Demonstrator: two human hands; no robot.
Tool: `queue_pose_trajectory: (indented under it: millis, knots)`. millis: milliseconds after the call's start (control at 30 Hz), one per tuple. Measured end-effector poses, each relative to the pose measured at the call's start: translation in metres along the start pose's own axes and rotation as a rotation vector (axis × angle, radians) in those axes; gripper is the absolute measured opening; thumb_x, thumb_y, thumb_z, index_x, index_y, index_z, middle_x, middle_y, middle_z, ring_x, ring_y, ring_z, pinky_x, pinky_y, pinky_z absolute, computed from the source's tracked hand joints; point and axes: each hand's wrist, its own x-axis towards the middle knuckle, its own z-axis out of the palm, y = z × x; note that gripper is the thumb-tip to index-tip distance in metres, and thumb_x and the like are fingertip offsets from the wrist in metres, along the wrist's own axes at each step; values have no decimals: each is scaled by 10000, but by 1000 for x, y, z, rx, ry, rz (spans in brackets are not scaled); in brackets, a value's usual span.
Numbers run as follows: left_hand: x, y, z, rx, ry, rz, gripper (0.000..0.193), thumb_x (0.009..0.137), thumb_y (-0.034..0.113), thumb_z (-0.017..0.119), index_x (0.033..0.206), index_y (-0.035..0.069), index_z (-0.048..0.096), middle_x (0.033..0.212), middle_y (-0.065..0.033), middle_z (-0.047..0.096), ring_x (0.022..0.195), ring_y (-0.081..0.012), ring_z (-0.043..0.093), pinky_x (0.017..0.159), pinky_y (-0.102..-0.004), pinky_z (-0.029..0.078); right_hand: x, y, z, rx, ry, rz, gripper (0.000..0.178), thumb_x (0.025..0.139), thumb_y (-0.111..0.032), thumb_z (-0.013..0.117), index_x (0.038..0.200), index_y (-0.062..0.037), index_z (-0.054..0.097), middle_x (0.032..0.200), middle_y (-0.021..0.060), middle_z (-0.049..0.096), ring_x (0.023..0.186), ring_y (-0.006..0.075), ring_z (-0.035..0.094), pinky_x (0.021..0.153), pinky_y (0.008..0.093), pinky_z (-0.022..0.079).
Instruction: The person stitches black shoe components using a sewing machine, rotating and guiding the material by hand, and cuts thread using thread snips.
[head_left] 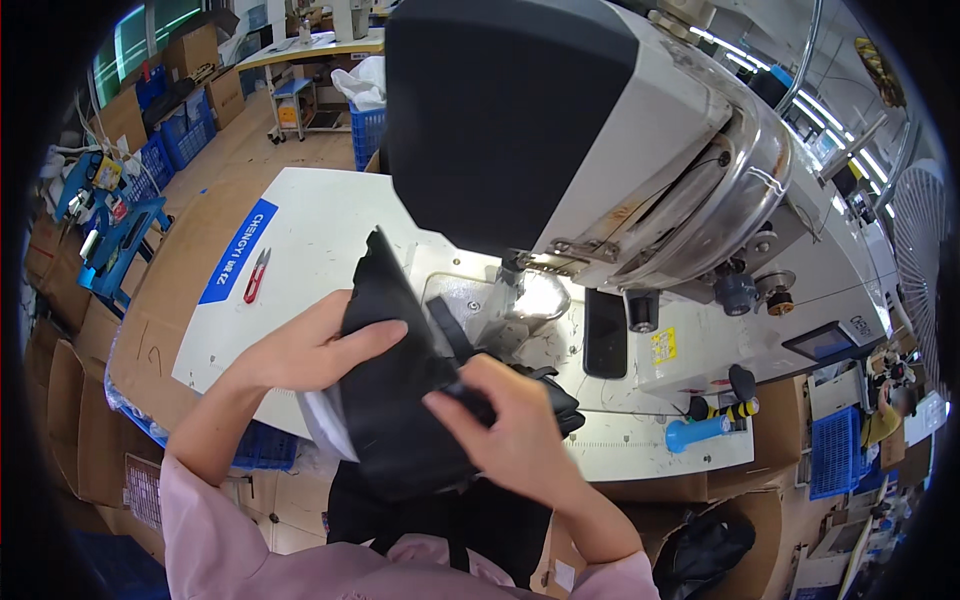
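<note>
A black leather-like bag piece [400, 430] is held up over the near edge of the white machine table [330, 225], in front of the sewing machine [690, 90]. My left hand [310, 345] grips its left side, thumb on the face and fingers behind. My right hand [520, 430] is closed at its right edge, thumb and fingers pinching black material there. A short black strap [449, 328] sticks up above my right fingers. White material [328, 425] shows beneath the piece at the left. More folded black material [562, 400] lies behind my right hand.
Red thread snips [256, 280] lie at the table's left; a black phone [605, 335] sits by the machine base. At right are a blue cone-like spool [697, 432] and a small screen [820, 340]. A cardboard box [770, 530] holds black items. Another person [882, 420] works far right.
</note>
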Motion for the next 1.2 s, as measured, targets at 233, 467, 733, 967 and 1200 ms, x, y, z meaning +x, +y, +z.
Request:
queue_pose_trajectory:
  millis: [233,467,733,967,1200]
  knots:
    - [51,-21,34,-15,273,208,343,954,289,536,1004,-47,589,812,-49,615,727,-85,528,648,-253,453,19,42,-38,509,116,339,217,818,-166,716,855,31,633,755,22,649,661,56,567,581,209,448]
    - [84,-20,28,236,255,364,328,949,258,548,1045,-53,588,832,-68,626,762,-130,555,685,-269,467,10,59,-23,465,310,370,179,826,-34,691,955,80,640,853,57,657,744,65,574,669,206,470]
    - [109,-28,-11,475,200,567,189,875,87,592,1027,-17,633,993,-127,656,903,-215,619,781,-326,489,20,48,14,426,599,290,216,814,-146,716,755,14,584,556,-8,516,484,47,397,439,254,317]
    - [71,26,14,415,404,563,56,833,29,623,873,-7,637,776,-32,613,640,-137,522,577,-273,423,-9,52,3,589,378,349,200,870,-161,667,903,18,582,728,9,596,676,41,509,598,214,406]
    - [64,9,32,92,207,270,263,821,154,701,667,21,534,607,2,521,567,-72,435,528,-228,346,-9,44,26,267,468,339,222,862,-165,663,833,4,522,682,104,525,564,190,500,528,334,398]
